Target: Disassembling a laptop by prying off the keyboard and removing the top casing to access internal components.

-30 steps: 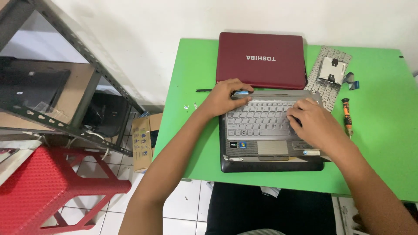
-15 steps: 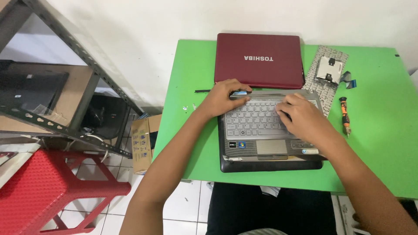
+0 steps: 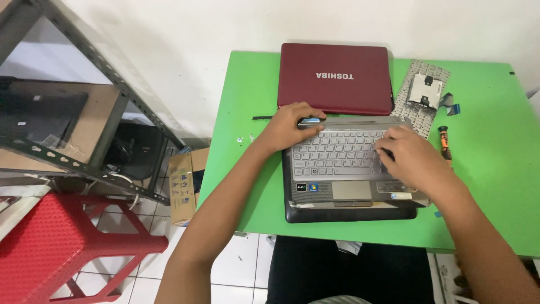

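Observation:
A grey laptop base with its keyboard lies on the green table. My left hand rests on the keyboard's top left corner, its fingers pressing a small blue tool against the edge. My right hand lies flat on the right side of the keyboard, fingers spread over the keys. Behind the base a closed dark red laptop lies flat.
A loose keyboard panel, turned over, and an orange-handled screwdriver lie at the right. A thin black strip and small screws sit at the left. A metal shelf, a red plastic stool and a cardboard box stand beside the table.
My right hand has slid leftward across the keyboard, from its right edge toward the middle keys. My left hand stays at the top left corner.

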